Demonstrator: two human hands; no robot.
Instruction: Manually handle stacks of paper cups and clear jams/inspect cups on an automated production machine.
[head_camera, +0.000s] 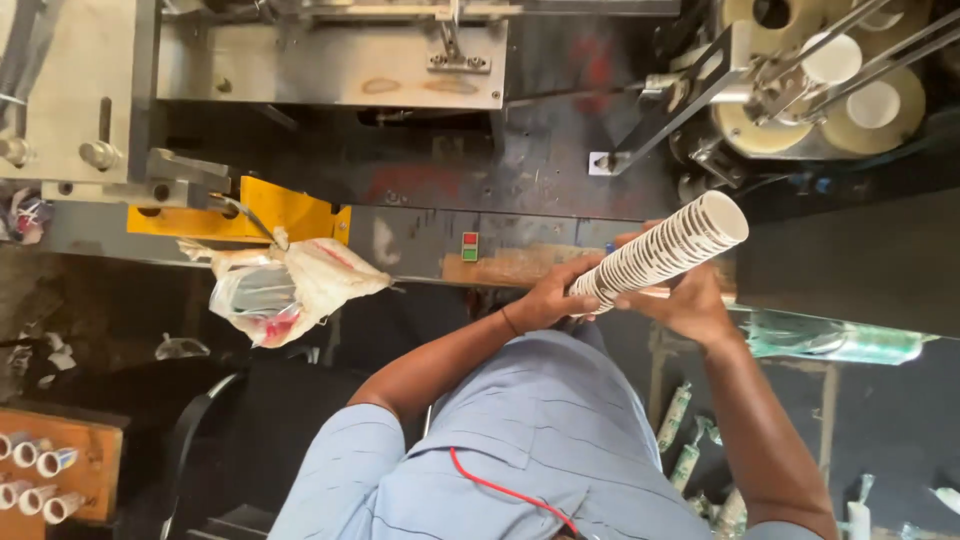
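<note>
One head-worn camera looks steeply down from above the person's blue shirt (520, 440), close over it. Beyond the shirt, toward the frame's top, stands the metal machine (330, 65); beside the shirt lies the floor.

Matt white paper cup stack (660, 250), worn grey metal machine (330, 65), crinkled glossy plastic bag (285, 285)

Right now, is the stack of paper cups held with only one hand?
No: both the left hand and the right hand grip the stack of paper cups, one at each side.
</note>
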